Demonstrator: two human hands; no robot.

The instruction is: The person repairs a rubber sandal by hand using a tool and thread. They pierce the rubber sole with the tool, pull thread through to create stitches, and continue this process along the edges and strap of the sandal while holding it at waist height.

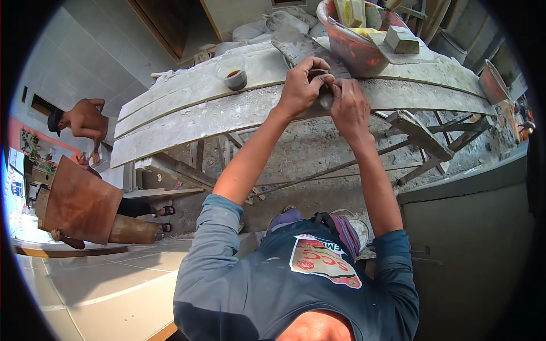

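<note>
Both my hands meet over the front edge of a dusty plank scaffold (187,122). My left hand (305,86) is closed in a pinch, fingertips touching those of my right hand (350,107), which is also curled shut. Between and just below the fingers shows a small grey, rounded piece (325,101); its kind is unclear and the fingers partly cover it. Right behind the hands lies a flat grey, mortar-smeared slab (304,46). A red-orange basin (355,54) stands close to the right hand. To the left, a clear plastic cup (232,74) holds dark liquid.
A flat board with a block on top (402,41) rests against the basin's right side. Pale sacks (284,21) lie behind the planks. A bare-backed person (88,122) bends at the left; another carries a brown panel (82,199). Another basin (493,82) stands far right.
</note>
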